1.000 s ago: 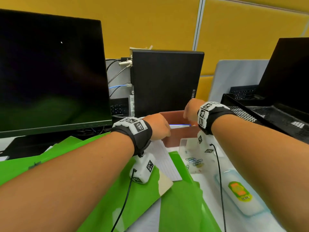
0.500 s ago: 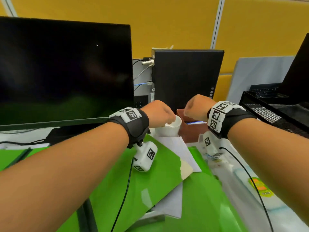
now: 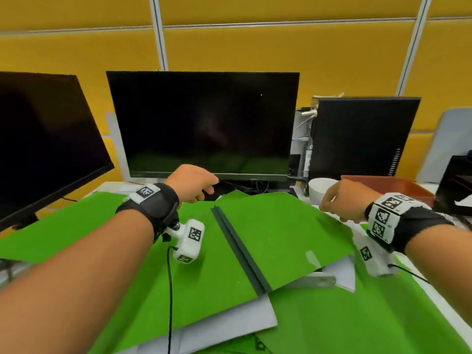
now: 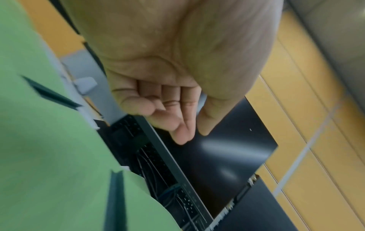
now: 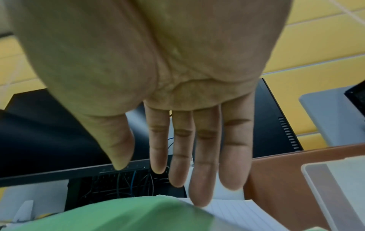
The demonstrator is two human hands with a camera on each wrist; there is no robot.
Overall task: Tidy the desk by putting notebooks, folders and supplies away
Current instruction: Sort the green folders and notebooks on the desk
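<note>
Green folders (image 3: pixel 275 226) lie overlapped across the desk. One carries a dark spine bar (image 3: pixel 240 249), and white sheets (image 3: pixel 224 325) stick out beneath. My left hand (image 3: pixel 204 192) hovers over the far edge of the folders below the monitor. Its fingers (image 4: pixel 183 125) are loosely curled and hold nothing. My right hand (image 3: pixel 329 203) hangs above the folders' right corner, just in front of a white cup (image 3: pixel 321 187). In the right wrist view its fingers (image 5: pixel 201 179) are straight over a lined notebook page (image 5: pixel 237 214) and a green folder (image 5: pixel 118 214).
A black monitor (image 3: pixel 204 123) stands straight ahead, a second monitor (image 3: pixel 46 139) at the left, and a PC tower (image 3: pixel 362 136) at the right. A brown tray (image 3: pixel 398 186) and a black rack (image 3: pixel 457 175) sit far right. A clear plastic box (image 5: pixel 335 187) lies beside the tray.
Both hands have drawn back from the white cup and brown tray and moved left over the green folders. My view has swung left toward the monitors.
</note>
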